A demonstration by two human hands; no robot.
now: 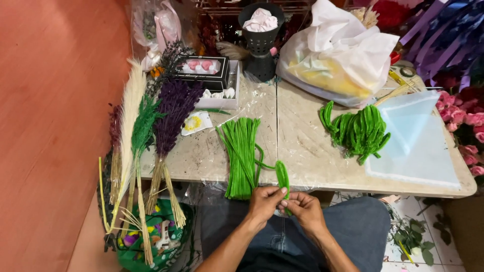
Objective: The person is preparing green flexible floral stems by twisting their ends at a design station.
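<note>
**Green pipe cleaner bent between two hands at the bench edge**

Green pipe cleaner (281,177), folded into a narrow loop, sits pinched between both hands just past the near edge of the bench (302,151). Seen from the head camera, the left hand (264,200) closes its thumb and fingertips on the lower end of the loop, and the right hand (304,207) grips the same end from the other side, so the two hands touch over the person's lap. One strand runs from the loop back to the straight bundle of green pipe cleaners (240,156), which lies flat just beside the left hand. A second heap of darker green bent pipe cleaners (358,132) lies well apart to the right, touching a pale blue sheet (416,141). On the bench's left side lie dried purple stems (171,116) and pale feathery grass (132,106). A white plastic bag (343,55) and a black perforated pot (260,45) stand at the far edge.
</note>
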